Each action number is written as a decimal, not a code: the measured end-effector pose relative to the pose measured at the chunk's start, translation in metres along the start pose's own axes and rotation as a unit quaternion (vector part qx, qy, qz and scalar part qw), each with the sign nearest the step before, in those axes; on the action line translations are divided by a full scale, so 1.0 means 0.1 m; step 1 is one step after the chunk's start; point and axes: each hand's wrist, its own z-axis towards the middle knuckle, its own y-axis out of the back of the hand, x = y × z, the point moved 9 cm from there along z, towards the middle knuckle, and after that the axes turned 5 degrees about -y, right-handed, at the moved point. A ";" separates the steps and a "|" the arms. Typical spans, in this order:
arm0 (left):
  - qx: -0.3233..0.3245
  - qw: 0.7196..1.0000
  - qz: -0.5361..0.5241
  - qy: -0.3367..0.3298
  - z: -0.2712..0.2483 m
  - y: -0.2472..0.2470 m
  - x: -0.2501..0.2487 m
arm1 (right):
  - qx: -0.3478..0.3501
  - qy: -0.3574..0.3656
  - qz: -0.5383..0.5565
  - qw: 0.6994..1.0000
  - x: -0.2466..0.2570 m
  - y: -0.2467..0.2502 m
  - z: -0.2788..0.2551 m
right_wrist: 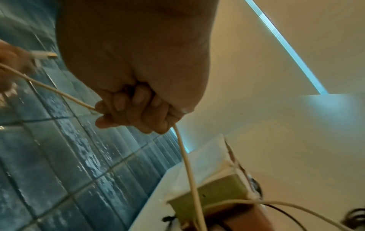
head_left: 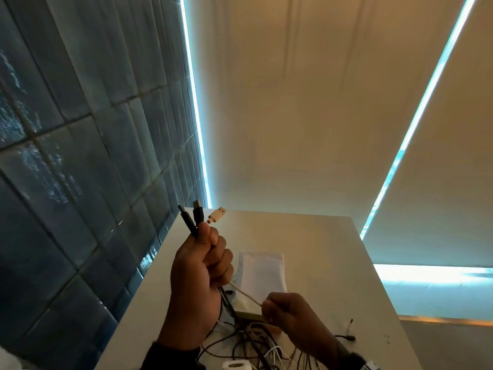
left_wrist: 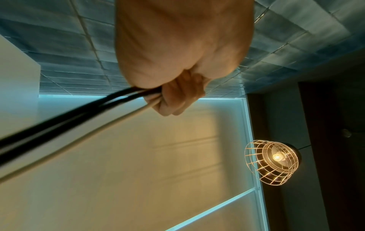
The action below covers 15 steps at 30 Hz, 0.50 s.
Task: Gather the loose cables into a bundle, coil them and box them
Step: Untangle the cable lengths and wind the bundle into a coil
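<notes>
the left hand (head_left: 198,265) is raised above a white counter (head_left: 320,252), its fingers curled tight around a bundle of cables (head_left: 196,222) held upright. three plug ends stick up out of the fist: two black plugs (head_left: 198,213) side by side and a cream usb plug (head_left: 217,214) leaning to the right. in the left wrist view the same fist clamps two black cords and one pale cord (left_wrist: 79,115) that run away toward the lower left. the right hand (head_left: 288,313) sits lower and to the right, its fingers closed around a cream cable (head_left: 246,295) that stretches taut up and left into the bottom of the left fist. the right wrist view shows this cream cable entering the curled fingers (right_wrist: 136,100) from the left and leaving below, hanging down toward the counter. under both hands a tangle of loose cables (head_left: 256,343), black and white, lies spread on the near part of the counter. an open box (right_wrist: 223,186) with a raised lid flap stands on the counter just behind the tangle, with cables draped over its edge. to the left is a wall of dark blue tiles (head_left: 66,156), and behind the counter hang pale window blinds (head_left: 306,102) edged with bright daylight. a lit lamp in a wire cage shade (left_wrist: 274,159) shows in the left wrist view.
</notes>
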 end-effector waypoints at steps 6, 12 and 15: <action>-0.028 1.000 0.003 -0.004 -0.02 0.11 -0.06 | -0.051 -0.089 -0.112 0.988 -0.72 0.17 0.03; -0.045 0.994 0.095 0.025 -0.07 0.16 0.05 | -0.146 -0.074 0.065 0.984 -0.19 0.40 -0.04; -0.055 0.986 0.149 0.053 -0.09 0.16 0.16 | -0.132 0.001 0.183 0.974 0.42 0.42 -0.13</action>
